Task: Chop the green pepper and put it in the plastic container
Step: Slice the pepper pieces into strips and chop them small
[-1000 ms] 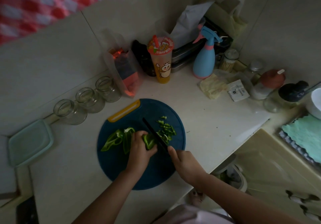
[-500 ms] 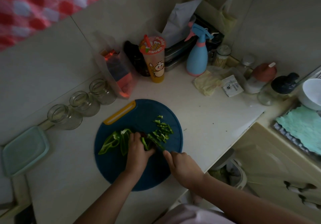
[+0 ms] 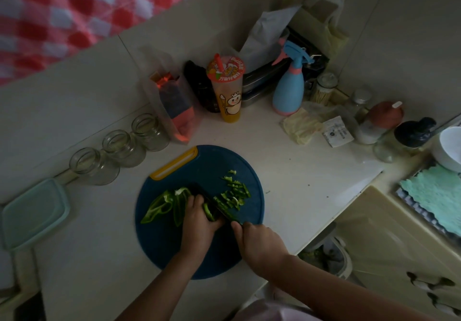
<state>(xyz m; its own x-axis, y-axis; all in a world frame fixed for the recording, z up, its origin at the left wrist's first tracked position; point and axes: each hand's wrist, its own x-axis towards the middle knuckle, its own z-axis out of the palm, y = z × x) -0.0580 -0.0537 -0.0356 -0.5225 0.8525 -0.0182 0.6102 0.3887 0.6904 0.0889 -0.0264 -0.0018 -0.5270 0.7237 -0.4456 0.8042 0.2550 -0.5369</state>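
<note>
Head view. A round dark-blue cutting board (image 3: pixel 199 166) with a yellow handle strip lies near the front edge of the bench (image 3: pixel 299 171), its near rim reaching that edge. The green pepper (image 3: pixel 162 204) lies on the board in two groups: long uncut strips on the left half, and a loose heap of chopped pieces (image 3: pixel 234 193) on the right half. The left hand (image 3: pixel 199 223) rests at the board's middle with fingers curled down, pinning the near end of a pepper strip against the surface. The right hand (image 3: pixel 262 243) is wrapped round the handle of a knife (image 3: pixel 219 208); the handle itself is hidden inside the fist. The dark blade runs away from the person, just beside the left knuckles, between the held strip and the chopped heap. The pale-green plastic container (image 3: pixel 32 213) sits at the bench's left edge, well apart from the board. Three glass jars (image 3: pixel 112 148) stand in a row along the back wall between container and board. A printed drink cup (image 3: pixel 227 88) and a blue spray bottle (image 3: pixel 289 88) stand toward the back right corner.
</note>
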